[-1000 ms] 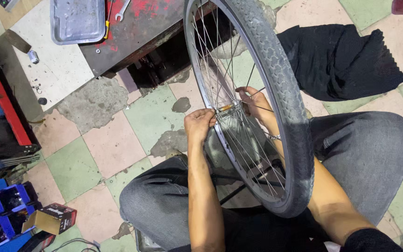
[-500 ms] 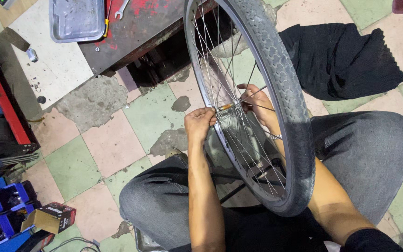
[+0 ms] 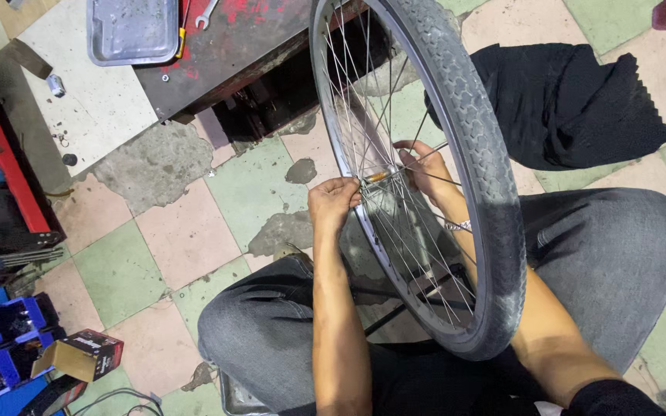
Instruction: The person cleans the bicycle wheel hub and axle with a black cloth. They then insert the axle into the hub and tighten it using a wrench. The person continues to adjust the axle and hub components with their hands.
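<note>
The fingers of the left hand (image 3: 333, 202) are curled together and pinched on the near end of the hub (image 3: 379, 176), at the centre of the wheel (image 3: 425, 177). On the far side of the spokes (image 3: 364, 115), the fingers of the right hand (image 3: 424, 168) are bent inward and closed about the opposite end of the hub; what is gripped there is partly screened by the spokes, possibly the axle end. The hub is thus held from both sides, which steadies it between the hands. Outward from the fingers, the rim (image 3: 331, 115) and the black tyre (image 3: 472, 154) are seen upright, the lower edge being kept between the knees in grey trousers (image 3: 610, 246), so that both hands are left free. Beyond the tyre, on the right-hand side, a black cloth (image 3: 572, 100) is spread on the tiled floor (image 3: 186, 239). Well away beyond the left fingers, a metal tray (image 3: 129, 31) and a spanner (image 3: 206, 11) are laid on a red board (image 3: 233, 38).
</note>
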